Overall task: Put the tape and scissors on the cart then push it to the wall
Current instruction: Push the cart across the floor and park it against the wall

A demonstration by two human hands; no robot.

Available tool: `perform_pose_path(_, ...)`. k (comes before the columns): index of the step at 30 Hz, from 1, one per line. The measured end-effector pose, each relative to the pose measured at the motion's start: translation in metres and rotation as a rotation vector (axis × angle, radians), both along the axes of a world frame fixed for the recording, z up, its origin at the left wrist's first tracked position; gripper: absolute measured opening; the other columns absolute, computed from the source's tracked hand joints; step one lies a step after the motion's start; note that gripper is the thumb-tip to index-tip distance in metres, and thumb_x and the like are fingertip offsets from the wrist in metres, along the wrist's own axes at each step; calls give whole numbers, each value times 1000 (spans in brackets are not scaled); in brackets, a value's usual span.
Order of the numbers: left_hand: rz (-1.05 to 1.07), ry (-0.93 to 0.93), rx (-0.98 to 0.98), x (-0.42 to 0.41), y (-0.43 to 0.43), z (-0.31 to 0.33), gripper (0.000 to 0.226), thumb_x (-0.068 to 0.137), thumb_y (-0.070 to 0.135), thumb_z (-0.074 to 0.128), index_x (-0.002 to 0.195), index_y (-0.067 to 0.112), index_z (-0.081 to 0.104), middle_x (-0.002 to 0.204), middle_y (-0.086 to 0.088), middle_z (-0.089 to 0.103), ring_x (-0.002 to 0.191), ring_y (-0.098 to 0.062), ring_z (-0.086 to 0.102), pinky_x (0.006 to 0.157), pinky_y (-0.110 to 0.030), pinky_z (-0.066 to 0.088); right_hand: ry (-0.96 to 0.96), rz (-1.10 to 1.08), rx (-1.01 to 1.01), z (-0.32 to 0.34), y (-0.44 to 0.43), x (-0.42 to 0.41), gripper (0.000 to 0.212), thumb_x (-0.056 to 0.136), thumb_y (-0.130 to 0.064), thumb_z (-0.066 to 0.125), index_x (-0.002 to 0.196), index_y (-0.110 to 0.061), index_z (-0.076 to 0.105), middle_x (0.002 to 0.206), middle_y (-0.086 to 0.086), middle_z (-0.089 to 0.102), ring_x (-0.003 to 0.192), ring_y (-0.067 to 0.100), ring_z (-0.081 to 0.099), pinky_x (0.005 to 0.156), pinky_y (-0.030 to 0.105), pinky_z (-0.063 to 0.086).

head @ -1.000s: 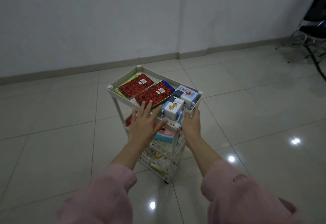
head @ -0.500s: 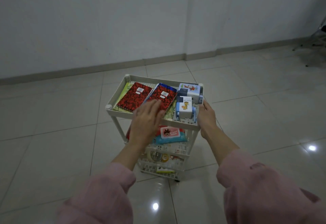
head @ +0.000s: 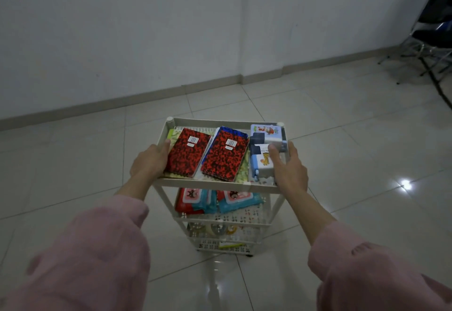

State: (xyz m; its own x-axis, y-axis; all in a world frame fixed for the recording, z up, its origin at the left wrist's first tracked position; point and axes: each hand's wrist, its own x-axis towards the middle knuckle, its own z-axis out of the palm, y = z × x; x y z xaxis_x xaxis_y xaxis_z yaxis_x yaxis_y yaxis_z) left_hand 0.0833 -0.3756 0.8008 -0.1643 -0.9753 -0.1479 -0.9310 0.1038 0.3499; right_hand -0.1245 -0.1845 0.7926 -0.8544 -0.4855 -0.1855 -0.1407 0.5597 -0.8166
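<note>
White three-tier plastic cart [head: 220,184] on glossy floor tiles [head: 342,154], well short of the wall [head: 122,29]. Left hand [head: 150,161] wraps the top tray's left rim, right hand [head: 289,173] its right rim, both grips closed on the cart. Tape rolls [head: 216,228] lie on the perforated lower shelf; two red speckled notebooks [head: 206,155] lie flat on top

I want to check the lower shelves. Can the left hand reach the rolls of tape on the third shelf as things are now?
Probably yes. The left hand grips the cart by its top rim; the tape rolls lie two shelves below, and the near side looks open.
</note>
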Motion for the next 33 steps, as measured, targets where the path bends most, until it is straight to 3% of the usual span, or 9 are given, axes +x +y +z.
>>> perform_pose_path(3, 1, 70, -23, 1, -6, -9, 69, 95, 54, 15, 106, 1, 58, 101, -23, 62, 92, -36, 57, 71, -36, 39, 25, 2, 10, 1, 1, -2, 65, 83, -65, 44, 139, -33, 32, 108, 11, 68, 72, 21, 56, 62, 27, 39)
perform_pose_path(7, 59, 118, -23, -5, -13, -9, 67, 97, 48, 18, 98, -4, 61, 93, -23, 62, 78, -32, 50, 66, -35, 38, 31, -15, -27, 2, -8, -6, 71, 81, -61, 53, 142, -30, 32, 130, 10, 58, 109, 30, 59, 83, 36, 45)
perform_pose_path(9, 96, 134, -28, -9, -20, -7, 64, 99, 44, 20, 99, -5, 61, 96, -24, 62, 79, -32, 50, 67, -36, 36, 30, -26, -56, 2, -18, -10, 72, 79, -61, 56, 140, -29, 35, 134, 9, 56, 116, 30, 56, 90, 39, 46)
perform_pose_path(12, 149, 147, -24, -16, -34, -7, 61, 99, 43, 22, 104, -4, 61, 106, -27, 62, 92, -38, 57, 70, -37, 36, 16, -27, -97, 1, -36, -18, 69, 78, -60, 59, 138, -30, 40, 132, 8, 57, 113, 29, 58, 90, 40, 48)
perform_pose_path(16, 179, 155, -16, -34, -55, -1, 60, 99, 41, 23, 103, -5, 61, 97, -26, 61, 78, -30, 47, 67, -36, 35, 13, 3, -109, 3, -68, -43, 68, 78, -58, 60, 136, -28, 42, 133, 7, 56, 117, 29, 54, 92, 39, 45)
perform_pose_path(26, 254, 169, -32, -110, -137, 8, 60, 99, 40, 25, 103, -9, 60, 109, -30, 61, 92, -40, 55, 69, -35, 33, -35, 53, -101, 3, -169, -131, 77, 74, -61, 61, 140, -27, 38, 142, 7, 49, 126, 29, 48, 102, 45, 43)
perform_pose_path(33, 311, 189, -31, -148, -183, 10, 58, 99, 40, 27, 103, -8, 60, 109, -28, 62, 80, -32, 47, 68, -35, 32, -30, 85, -121, 4, -228, -174, 77, 72, -61, 63, 138, -28, 41, 138, 7, 53, 121, 28, 53, 98, 47, 47)
